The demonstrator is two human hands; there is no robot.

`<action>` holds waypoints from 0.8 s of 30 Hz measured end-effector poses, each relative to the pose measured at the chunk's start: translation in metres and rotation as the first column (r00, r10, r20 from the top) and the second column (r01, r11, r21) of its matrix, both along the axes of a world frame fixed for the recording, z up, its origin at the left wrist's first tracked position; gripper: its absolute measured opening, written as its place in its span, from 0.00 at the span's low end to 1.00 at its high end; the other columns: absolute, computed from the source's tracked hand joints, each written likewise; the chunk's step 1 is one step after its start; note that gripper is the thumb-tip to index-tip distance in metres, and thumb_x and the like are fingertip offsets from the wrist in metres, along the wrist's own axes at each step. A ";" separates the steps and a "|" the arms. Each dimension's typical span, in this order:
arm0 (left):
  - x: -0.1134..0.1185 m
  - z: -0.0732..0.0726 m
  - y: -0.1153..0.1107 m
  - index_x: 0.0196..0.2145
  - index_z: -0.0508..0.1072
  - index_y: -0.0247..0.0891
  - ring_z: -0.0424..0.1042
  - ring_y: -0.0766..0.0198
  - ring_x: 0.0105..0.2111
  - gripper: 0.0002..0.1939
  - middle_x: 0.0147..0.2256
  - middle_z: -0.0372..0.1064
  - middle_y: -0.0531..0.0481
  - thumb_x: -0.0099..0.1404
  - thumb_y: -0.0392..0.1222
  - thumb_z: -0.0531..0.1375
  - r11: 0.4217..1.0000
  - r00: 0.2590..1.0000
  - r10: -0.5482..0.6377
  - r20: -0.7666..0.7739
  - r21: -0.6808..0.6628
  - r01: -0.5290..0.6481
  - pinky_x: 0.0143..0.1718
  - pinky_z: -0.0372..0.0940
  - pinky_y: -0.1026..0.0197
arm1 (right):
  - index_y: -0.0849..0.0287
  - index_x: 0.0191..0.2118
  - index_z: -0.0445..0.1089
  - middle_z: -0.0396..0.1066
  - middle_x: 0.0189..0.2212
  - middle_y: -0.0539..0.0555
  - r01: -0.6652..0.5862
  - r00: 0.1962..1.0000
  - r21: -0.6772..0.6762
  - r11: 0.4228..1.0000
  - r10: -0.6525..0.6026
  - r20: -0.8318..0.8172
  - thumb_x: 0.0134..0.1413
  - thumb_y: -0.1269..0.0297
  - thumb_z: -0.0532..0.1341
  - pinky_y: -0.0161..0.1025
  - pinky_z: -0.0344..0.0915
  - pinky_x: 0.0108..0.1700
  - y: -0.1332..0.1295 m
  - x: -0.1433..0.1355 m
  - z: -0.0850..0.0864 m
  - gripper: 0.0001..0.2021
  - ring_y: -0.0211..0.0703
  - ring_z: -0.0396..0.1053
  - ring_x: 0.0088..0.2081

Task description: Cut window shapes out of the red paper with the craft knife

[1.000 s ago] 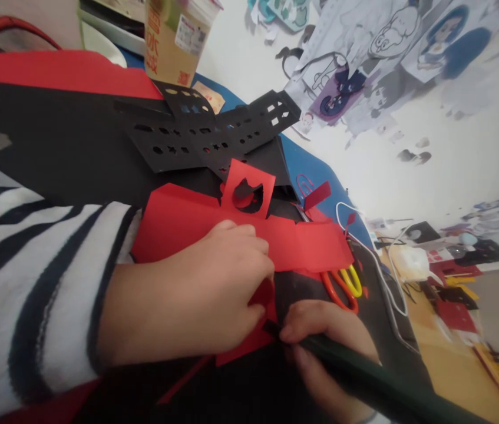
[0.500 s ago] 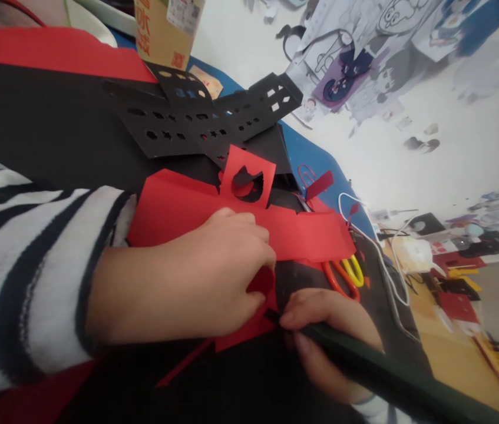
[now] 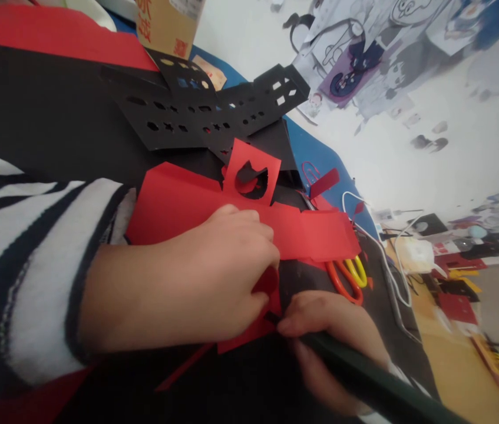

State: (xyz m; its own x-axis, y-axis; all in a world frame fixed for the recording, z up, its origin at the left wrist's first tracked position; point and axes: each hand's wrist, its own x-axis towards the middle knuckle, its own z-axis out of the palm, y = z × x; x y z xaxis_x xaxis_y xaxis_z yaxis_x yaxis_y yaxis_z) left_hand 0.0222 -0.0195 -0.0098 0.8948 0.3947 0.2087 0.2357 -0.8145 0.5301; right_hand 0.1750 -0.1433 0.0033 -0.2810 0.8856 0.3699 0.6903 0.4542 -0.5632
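Observation:
A folded red paper sheet (image 3: 169,200) lies across black paper, with an upright flap that has a cat-head-shaped hole cut through it. My left hand (image 3: 214,265) is curled over the sheet, fingers and thumb closed on its lower part. In my right hand (image 3: 333,330), pinched between thumb and fingers, is a long dark pen-like tool (image 3: 373,371); its tip touches the red paper just beside my left thumb. The tip is too dark to tell whether it is a blade. A thin red paper strip (image 3: 182,368) sticks out below my left hand.
Black paper with cut-out shapes (image 3: 187,118) stands folded behind. Scissors with orange and yellow handles (image 3: 345,282) lie right of the red paper, near a white cable (image 3: 379,247). A paper cup (image 3: 165,29) stands at the back; drawings (image 3: 350,59) hang on the wall.
The view has shifted slightly. The tool's handle has swung lower in my right hand, while its tip stays about the same place on the red paper. My left hand keeps its hold.

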 end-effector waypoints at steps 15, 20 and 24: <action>0.000 0.002 0.000 0.20 0.69 0.39 0.61 0.60 0.29 0.06 0.27 0.65 0.50 0.53 0.38 0.57 1.000 1.000 -0.021 0.008 -0.021 0.021 0.32 0.54 0.56 | 0.57 0.35 0.68 0.77 0.24 0.52 -0.018 1.000 -0.007 1.000 0.018 0.005 0.43 0.82 0.55 0.33 0.72 0.28 0.001 -0.001 0.003 0.15 0.39 0.75 0.25; -0.001 0.002 0.000 0.21 0.70 0.40 0.62 0.59 0.30 0.06 0.28 0.67 0.50 0.54 0.40 0.57 1.000 1.000 -0.020 -0.009 -0.017 0.019 0.32 0.55 0.56 | 0.57 0.36 0.68 0.77 0.25 0.52 -0.045 0.999 -0.003 0.999 0.045 -0.027 0.43 0.82 0.54 0.33 0.72 0.29 0.000 0.002 0.003 0.16 0.39 0.75 0.25; -0.001 0.001 0.000 0.22 0.70 0.40 0.62 0.59 0.30 0.06 0.28 0.67 0.50 0.55 0.40 0.57 1.000 1.000 -0.021 -0.014 -0.017 0.021 0.32 0.55 0.55 | 0.58 0.35 0.68 0.76 0.24 0.52 -0.040 0.997 0.003 0.999 0.040 -0.058 0.42 0.82 0.54 0.31 0.71 0.28 0.001 0.002 0.002 0.15 0.38 0.74 0.25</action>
